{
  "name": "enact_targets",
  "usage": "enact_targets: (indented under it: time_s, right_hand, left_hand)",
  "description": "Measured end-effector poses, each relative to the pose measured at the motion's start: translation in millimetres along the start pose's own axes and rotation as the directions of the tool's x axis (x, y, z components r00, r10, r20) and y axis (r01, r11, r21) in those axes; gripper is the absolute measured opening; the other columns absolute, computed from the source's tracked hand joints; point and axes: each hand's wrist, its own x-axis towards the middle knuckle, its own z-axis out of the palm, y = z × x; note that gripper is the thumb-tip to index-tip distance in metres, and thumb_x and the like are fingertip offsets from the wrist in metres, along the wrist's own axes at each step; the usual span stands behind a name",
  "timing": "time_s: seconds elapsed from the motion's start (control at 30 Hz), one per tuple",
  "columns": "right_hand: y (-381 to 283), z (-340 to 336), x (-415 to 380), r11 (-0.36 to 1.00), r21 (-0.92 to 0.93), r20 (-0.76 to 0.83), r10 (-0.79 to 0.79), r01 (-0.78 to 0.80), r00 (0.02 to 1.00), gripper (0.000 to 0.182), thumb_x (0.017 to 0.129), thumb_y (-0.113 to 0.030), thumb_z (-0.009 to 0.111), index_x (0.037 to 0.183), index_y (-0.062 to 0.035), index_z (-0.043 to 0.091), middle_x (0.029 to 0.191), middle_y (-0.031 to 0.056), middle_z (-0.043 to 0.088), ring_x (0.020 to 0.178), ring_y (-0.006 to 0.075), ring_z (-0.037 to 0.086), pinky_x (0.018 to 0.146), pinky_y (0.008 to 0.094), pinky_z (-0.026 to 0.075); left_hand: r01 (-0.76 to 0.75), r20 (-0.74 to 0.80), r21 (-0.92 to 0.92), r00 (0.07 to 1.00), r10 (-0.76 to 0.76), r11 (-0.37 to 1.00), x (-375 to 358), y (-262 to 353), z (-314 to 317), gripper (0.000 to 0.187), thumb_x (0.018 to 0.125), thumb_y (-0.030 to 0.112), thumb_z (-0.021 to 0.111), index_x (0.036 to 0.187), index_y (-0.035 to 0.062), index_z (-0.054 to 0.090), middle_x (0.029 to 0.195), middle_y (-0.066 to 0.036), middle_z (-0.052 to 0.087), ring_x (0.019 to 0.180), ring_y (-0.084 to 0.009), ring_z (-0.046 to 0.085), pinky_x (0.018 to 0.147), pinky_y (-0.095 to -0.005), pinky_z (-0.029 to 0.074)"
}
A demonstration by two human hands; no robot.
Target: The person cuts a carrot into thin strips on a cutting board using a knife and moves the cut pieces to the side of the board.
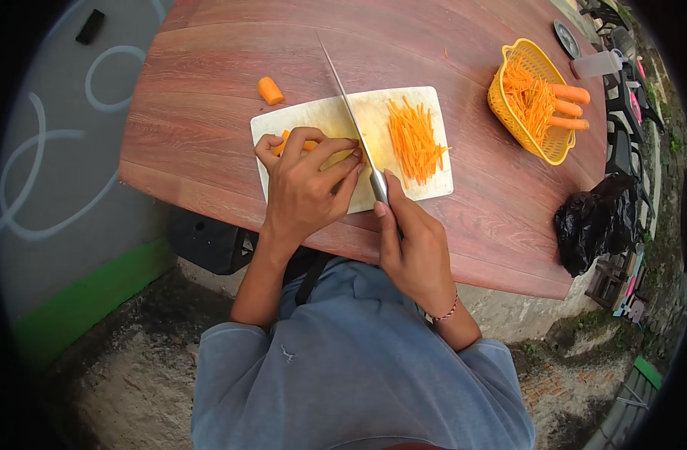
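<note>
My right hand (416, 244) grips the handle of a long kitchen knife (348, 101), whose blade points away from me across the white cutting board (423, 193). On the board's left half, the curled fingers of my left hand (306, 184) press down on a carrot piece (307, 145), mostly hidden beneath them. The fingertips are close beside the blade. To the right of the knife lies a pile of thin carrot strips (416, 142). A short carrot chunk (269, 91) rests on the table just beyond the board's far left corner.
On the wooden table (231, 52), a yellow plastic basket (514, 126) at the right holds shredded carrot and several whole carrots (570, 93). Farther right are a translucent bottle (597, 64), a dark round dish (567, 39) and a black plastic bag (598, 221) at the edge.
</note>
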Motion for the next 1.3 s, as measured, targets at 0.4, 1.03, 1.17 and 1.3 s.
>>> enact_targets:
  time_s: [0.4, 1.03, 1.17, 1.3]
  right_hand:
    - [11, -10, 6, 0.956, 0.205, 0.030, 0.210, -0.212, 0.977, 0.039, 0.106, -0.009, 0.062, 0.142, 0.0076, 0.061, 0.095, 0.0305, 0.071, 0.085, 0.0421, 0.074, 0.079, 0.0428, 0.057]
    - [-7, 19, 0, 0.986, -0.159, -0.049, -0.065, 0.057, 0.997, 0.048, 0.105, -0.013, 0.064, 0.147, 0.0080, 0.055, 0.083, 0.0223, 0.067, 0.059, 0.0382, 0.066, 0.050, 0.0485, 0.052]
    - [-4, 22, 21, 0.990, -0.133, -0.079, -0.066, 0.055, 0.995, 0.045, 0.106, -0.015, 0.062, 0.145, 0.0077, 0.056, 0.084, 0.0240, 0.068, 0.066, 0.0413, 0.069, 0.057, 0.0497, 0.055]
    - [-4, 15, 28, 0.999, 0.037, -0.062, 0.030, -0.028, 0.998, 0.041, 0.107, -0.015, 0.061, 0.141, 0.0075, 0.060, 0.086, 0.0298, 0.070, 0.078, 0.0460, 0.071, 0.070, 0.0505, 0.056]
  left_hand:
    - [-0.014, -0.037, -0.009, 0.999, 0.014, 1.000, -1, -3, 3, 0.010, 0.085, 0.022, 0.084, 0.093, 0.0165, 0.084, 0.108, 0.010, 0.079, 0.103, -0.0153, 0.065, 0.098, -0.0533, 0.029]
    - [-0.031, -0.056, -0.014, 0.998, 0.030, 0.999, 0, -4, 1, 0.010, 0.075, 0.014, 0.085, 0.084, 0.0141, 0.081, 0.098, 0.007, 0.077, 0.100, -0.0178, 0.067, 0.099, -0.0498, 0.029]
    - [-0.028, -0.033, 0.009, 0.999, 0.028, 1.000, -1, -3, 2, 0.007, 0.081, 0.021, 0.083, 0.086, 0.0160, 0.082, 0.104, 0.008, 0.078, 0.103, -0.0168, 0.066, 0.097, -0.0553, 0.029]
    - [-0.021, -0.059, -0.009, 0.998, 0.020, 1.000, -3, -4, 4, 0.008, 0.083, 0.022, 0.083, 0.089, 0.0159, 0.084, 0.104, 0.008, 0.079, 0.103, -0.0166, 0.065, 0.097, -0.0546, 0.029]
